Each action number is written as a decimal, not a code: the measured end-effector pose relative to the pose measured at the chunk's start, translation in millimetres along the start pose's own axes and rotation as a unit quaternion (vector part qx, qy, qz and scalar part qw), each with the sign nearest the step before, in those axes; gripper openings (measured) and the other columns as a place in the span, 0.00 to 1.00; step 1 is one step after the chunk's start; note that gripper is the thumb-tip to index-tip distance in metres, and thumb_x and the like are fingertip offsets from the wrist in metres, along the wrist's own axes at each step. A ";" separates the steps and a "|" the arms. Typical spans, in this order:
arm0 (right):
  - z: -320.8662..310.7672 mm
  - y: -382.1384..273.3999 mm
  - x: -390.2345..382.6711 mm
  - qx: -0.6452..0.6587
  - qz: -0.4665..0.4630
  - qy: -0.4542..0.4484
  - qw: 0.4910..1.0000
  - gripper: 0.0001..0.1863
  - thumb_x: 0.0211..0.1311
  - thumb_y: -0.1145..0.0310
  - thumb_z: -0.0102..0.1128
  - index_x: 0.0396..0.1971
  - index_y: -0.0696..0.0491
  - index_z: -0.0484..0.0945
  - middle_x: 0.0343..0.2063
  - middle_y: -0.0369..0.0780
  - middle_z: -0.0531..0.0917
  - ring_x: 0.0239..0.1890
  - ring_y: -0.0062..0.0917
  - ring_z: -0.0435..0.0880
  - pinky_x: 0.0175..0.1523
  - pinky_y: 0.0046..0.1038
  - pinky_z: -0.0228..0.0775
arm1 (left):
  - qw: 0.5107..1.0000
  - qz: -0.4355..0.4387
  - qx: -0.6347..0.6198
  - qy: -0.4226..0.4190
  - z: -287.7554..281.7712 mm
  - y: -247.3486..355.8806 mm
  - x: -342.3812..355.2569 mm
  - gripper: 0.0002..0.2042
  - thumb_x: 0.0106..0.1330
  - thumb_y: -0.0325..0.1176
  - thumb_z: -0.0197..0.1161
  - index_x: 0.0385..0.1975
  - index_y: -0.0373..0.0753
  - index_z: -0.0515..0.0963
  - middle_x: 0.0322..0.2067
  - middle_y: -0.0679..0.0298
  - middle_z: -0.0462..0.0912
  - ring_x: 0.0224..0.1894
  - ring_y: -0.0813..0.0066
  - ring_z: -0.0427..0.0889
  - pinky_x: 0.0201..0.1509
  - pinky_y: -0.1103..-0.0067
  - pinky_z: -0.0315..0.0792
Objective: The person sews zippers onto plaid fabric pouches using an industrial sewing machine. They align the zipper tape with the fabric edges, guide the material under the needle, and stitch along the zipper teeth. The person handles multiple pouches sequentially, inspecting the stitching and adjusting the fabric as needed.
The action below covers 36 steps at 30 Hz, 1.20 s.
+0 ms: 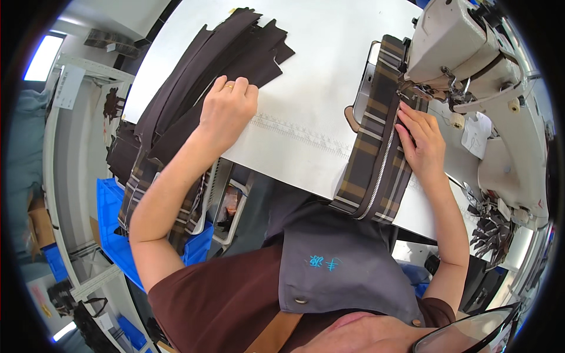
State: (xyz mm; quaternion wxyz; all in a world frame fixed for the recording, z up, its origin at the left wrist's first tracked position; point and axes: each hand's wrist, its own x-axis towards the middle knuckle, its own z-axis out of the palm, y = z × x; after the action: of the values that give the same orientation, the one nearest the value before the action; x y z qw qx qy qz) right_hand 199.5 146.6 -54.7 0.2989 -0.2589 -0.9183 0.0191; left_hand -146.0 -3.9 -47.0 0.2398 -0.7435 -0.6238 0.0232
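Observation:
A brown-and-black plaid fabric strip (376, 112) with a metal zipper (385, 152) along it lies across the bed of a sewing machine (456, 53). Beside the zipper, just below the needle area, my right hand (425, 141) rests on the fabric with its fingers stretched out and the thumb apart. My left hand (231, 109) is closed in a fist at the near edge of a pile of dark brown fabric pieces (200, 76). Its fingertips are tucked out of sight, so anything within them is hidden.
A printed ruler scale (300, 135) runs along the white tabletop (318, 47). More plaid pieces hang over a blue bin (112, 215) at left. Dark scraps or clips (494, 232) gather right of my right arm. Metal shelving (52, 159) stands farther left.

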 end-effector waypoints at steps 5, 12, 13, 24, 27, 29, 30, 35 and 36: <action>-0.2 0.1 0.0 0.006 -0.003 0.003 1.000 0.13 0.50 0.72 0.67 0.39 0.54 0.82 0.45 0.35 0.83 0.41 0.29 0.80 0.45 0.25 0.74 | 0.996 -0.030 -0.072 0.037 -14.3 3.9 14.2 0.05 0.52 0.26 0.62 0.28 0.37 0.75 0.35 0.61 0.78 0.38 0.66 0.81 0.51 0.66 0.71; 3.3 2.7 -0.5 0.010 -0.010 0.016 1.000 0.13 0.50 0.72 0.67 0.38 0.54 0.82 0.44 0.34 0.83 0.40 0.28 0.80 0.43 0.25 0.75 | 0.982 -0.023 -0.173 0.069 -38.9 41.7 -16.5 0.16 0.60 0.33 0.62 0.49 0.39 0.77 0.51 0.61 0.78 0.48 0.66 0.80 0.64 0.56 0.55; 3.4 2.9 -0.7 0.015 -0.005 0.014 1.000 0.13 0.50 0.72 0.67 0.38 0.54 0.82 0.44 0.34 0.83 0.40 0.28 0.80 0.43 0.25 0.75 | 0.982 -0.082 -0.168 0.032 -36.8 38.9 -15.5 0.17 0.60 0.33 0.62 0.49 0.39 0.77 0.51 0.62 0.78 0.48 0.65 0.80 0.65 0.56 0.55; 2.5 3.4 -0.3 0.017 -0.018 0.022 0.999 0.12 0.50 0.72 0.67 0.37 0.55 0.82 0.44 0.34 0.83 0.40 0.28 0.80 0.43 0.25 0.75 | 0.978 0.008 0.026 -0.208 -29.4 13.5 39.1 0.06 0.49 0.20 0.59 0.27 0.34 0.72 0.30 0.57 0.76 0.33 0.64 0.82 0.33 0.76 0.78; 4.7 6.0 -1.7 0.016 -0.022 0.028 0.999 0.12 0.50 0.72 0.67 0.37 0.55 0.82 0.43 0.34 0.83 0.40 0.28 0.80 0.43 0.26 0.75 | 0.987 -0.007 0.024 -0.161 -27.7 14.1 42.1 0.05 0.50 0.21 0.58 0.27 0.35 0.73 0.29 0.57 0.77 0.33 0.64 0.83 0.33 0.76 0.78; 6.1 7.7 -3.2 0.014 -0.024 0.032 0.999 0.11 0.50 0.72 0.67 0.36 0.55 0.82 0.43 0.34 0.83 0.40 0.27 0.80 0.43 0.26 0.75 | 0.988 -0.012 0.026 -0.153 -26.0 11.9 42.5 0.04 0.52 0.22 0.58 0.27 0.36 0.73 0.29 0.57 0.78 0.34 0.64 0.83 0.33 0.75 0.79; 6.6 8.1 -3.8 0.015 -0.025 0.034 0.999 0.11 0.50 0.72 0.67 0.36 0.55 0.82 0.43 0.34 0.83 0.40 0.27 0.80 0.42 0.26 0.75 | 0.989 -0.005 0.024 -0.149 -25.9 9.6 43.2 0.03 0.54 0.24 0.56 0.28 0.36 0.73 0.29 0.57 0.78 0.32 0.64 0.83 0.33 0.73 0.79; 7.2 8.4 -3.7 0.019 -0.029 0.048 0.998 0.11 0.50 0.71 0.67 0.35 0.54 0.81 0.42 0.33 0.83 0.38 0.27 0.80 0.41 0.26 0.75 | 0.985 -0.020 0.008 -0.170 -24.4 1.2 52.2 0.01 0.54 0.23 0.56 0.23 0.34 0.74 0.24 0.53 0.79 0.28 0.57 0.83 0.32 0.70 0.78; 7.2 8.1 -3.6 0.009 -0.033 0.048 0.998 0.10 0.52 0.69 0.66 0.35 0.54 0.81 0.42 0.32 0.83 0.38 0.27 0.79 0.41 0.26 0.75 | 0.984 -0.024 0.005 -0.177 -22.4 0.6 54.3 0.01 0.53 0.22 0.57 0.22 0.34 0.75 0.24 0.52 0.80 0.29 0.57 0.83 0.32 0.70 0.78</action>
State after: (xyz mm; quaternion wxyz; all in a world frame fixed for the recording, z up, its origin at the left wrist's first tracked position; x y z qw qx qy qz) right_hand 201.7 152.7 -64.1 0.3453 -0.2260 -0.9109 0.0051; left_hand -126.0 39.7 -13.0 0.1302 -0.7110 -0.6742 0.1515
